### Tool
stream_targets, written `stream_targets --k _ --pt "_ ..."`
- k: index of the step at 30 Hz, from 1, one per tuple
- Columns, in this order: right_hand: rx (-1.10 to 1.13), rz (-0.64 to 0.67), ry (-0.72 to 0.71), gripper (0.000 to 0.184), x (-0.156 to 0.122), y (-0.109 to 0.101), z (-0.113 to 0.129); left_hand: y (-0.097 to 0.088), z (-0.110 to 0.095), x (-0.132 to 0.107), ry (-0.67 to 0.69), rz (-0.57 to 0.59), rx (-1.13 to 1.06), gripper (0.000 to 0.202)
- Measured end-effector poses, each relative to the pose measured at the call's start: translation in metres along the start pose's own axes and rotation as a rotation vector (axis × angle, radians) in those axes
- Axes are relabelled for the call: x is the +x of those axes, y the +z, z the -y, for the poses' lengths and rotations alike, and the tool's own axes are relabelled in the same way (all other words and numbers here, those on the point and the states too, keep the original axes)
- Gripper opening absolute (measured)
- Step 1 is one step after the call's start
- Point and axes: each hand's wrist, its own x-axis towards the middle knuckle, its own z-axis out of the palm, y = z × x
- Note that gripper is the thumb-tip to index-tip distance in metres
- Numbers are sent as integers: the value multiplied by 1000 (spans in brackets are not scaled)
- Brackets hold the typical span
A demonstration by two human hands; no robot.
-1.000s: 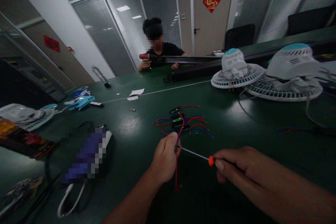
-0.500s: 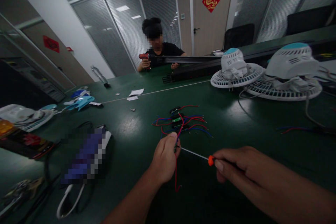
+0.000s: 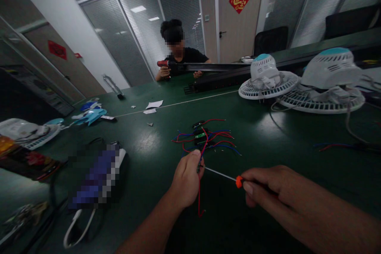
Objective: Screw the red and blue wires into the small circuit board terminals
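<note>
My left hand (image 3: 187,178) is closed on a small green circuit board (image 3: 199,166), most of it hidden by the fingers. A red wire (image 3: 199,198) hangs below this board, and another red wire rises above the thumb. Closed around a screwdriver (image 3: 222,173) is my right hand (image 3: 268,190); the orange collar shows by the fingertips and the rest of the handle is hidden. The thin metal shaft points left, its tip at the board. Just beyond my left hand lie several small circuit boards (image 3: 200,135) with red and blue wires.
White fans (image 3: 269,83) lie at the right. A pixelated blue package (image 3: 97,178), a drink bottle (image 3: 28,160) and keys (image 3: 25,216) are on the left. Paper scraps (image 3: 154,104) lie farther back. Across the green table (image 3: 143,174), a person (image 3: 190,55) holds a red power drill (image 3: 163,64).
Both hands, the board and the screwdriver hold nearly the same position. The whole view has shifted very slightly.
</note>
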Motion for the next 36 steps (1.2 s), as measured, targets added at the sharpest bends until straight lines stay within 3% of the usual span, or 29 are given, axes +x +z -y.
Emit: stream_targets --k 36 --pt "8 -9 -2 34 2 1 0 0 -1 0 -3 6 33 51"
